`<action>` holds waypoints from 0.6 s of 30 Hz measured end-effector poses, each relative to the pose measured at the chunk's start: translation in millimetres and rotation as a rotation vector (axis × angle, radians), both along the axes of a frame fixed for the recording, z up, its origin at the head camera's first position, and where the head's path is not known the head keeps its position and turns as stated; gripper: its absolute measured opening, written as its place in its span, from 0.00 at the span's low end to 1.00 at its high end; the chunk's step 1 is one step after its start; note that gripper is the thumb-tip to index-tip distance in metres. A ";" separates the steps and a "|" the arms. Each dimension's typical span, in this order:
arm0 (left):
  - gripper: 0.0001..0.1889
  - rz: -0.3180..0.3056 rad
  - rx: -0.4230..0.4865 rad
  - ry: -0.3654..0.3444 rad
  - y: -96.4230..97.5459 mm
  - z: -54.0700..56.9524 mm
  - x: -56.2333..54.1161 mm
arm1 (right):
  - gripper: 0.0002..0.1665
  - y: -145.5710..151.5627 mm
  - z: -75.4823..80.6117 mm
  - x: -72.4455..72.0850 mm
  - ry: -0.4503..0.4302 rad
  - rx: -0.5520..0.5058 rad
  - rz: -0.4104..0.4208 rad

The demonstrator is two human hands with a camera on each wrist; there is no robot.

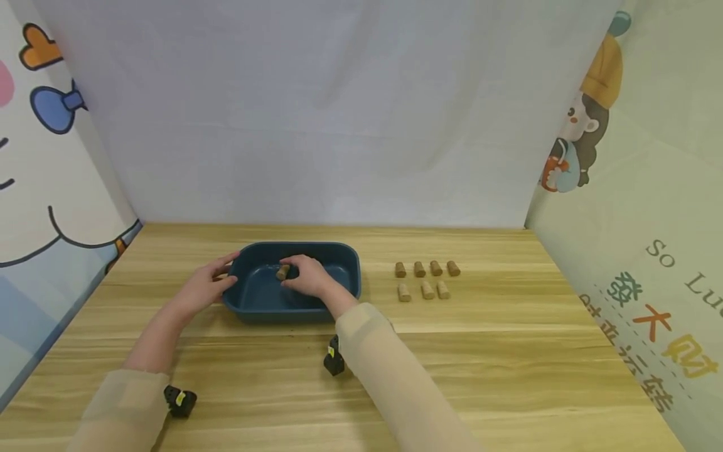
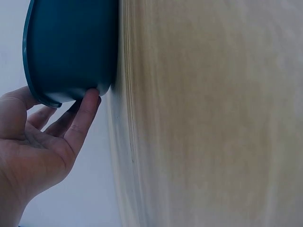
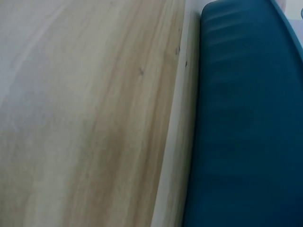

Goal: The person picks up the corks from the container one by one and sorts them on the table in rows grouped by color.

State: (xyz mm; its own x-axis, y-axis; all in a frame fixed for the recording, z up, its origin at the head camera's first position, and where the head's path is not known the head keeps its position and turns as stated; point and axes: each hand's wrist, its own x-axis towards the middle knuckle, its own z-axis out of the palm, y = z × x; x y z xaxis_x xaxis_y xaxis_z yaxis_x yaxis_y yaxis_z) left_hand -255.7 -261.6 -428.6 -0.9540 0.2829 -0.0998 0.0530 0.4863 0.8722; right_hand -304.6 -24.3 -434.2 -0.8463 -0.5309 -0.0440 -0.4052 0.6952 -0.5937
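Observation:
A dark blue rectangular basin (image 1: 294, 312) stands on the wooden table. My left hand (image 1: 204, 287) is at its left end, thumb and fingers against the rim and outer wall. In the left wrist view the hand (image 2: 45, 146) has long, fairly straight fingers touching the basin's side (image 2: 78, 52). Reaching into the basin, my right hand (image 1: 309, 277) pinches a brown cork (image 1: 283, 272) between thumb and forefinger, low over the basin floor. The right wrist view has only the basin's outer wall (image 3: 246, 123) and the table, not the hand.
Right of the basin, several darker brown corks (image 1: 419, 269) stand in a row. Nearer me is a row of paler corks (image 1: 427, 290). Small black devices hang at both wrists (image 1: 181, 402). A white cloth (image 1: 339, 125) backs the table (image 1: 508, 364).

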 end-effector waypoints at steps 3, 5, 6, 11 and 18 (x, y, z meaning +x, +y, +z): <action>0.32 -0.001 0.004 -0.002 0.2 -0.1 -0.5 | 0.30 0.1 -0.4 -0.8 0.019 0.040 0.032; 0.32 0.000 0.008 -0.004 0.0 -0.5 -0.7 | 0.29 -0.1 -0.9 -1.2 0.031 0.066 0.052; 0.32 -0.001 0.012 -0.007 -0.1 -0.7 -0.7 | 0.28 -0.1 -0.9 -0.9 0.034 0.076 0.060; 0.32 0.002 0.017 -0.005 -0.4 -1.7 -0.9 | 0.26 1.1 -2.1 1.2 0.030 0.100 0.069; 0.32 0.006 0.020 0.001 0.0 -1.5 -1.3 | 0.20 3.2 -0.2 3.5 0.030 0.064 0.044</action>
State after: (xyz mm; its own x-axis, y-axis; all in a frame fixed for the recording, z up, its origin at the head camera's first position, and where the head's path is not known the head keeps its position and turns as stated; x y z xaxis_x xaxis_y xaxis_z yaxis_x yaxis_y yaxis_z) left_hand -256.9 -261.6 -430.1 -0.9557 0.2792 -0.0928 0.0514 0.4690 0.8817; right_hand -301.1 -21.1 -434.4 -0.8236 -0.5646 -0.0538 -0.4532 0.7122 -0.5360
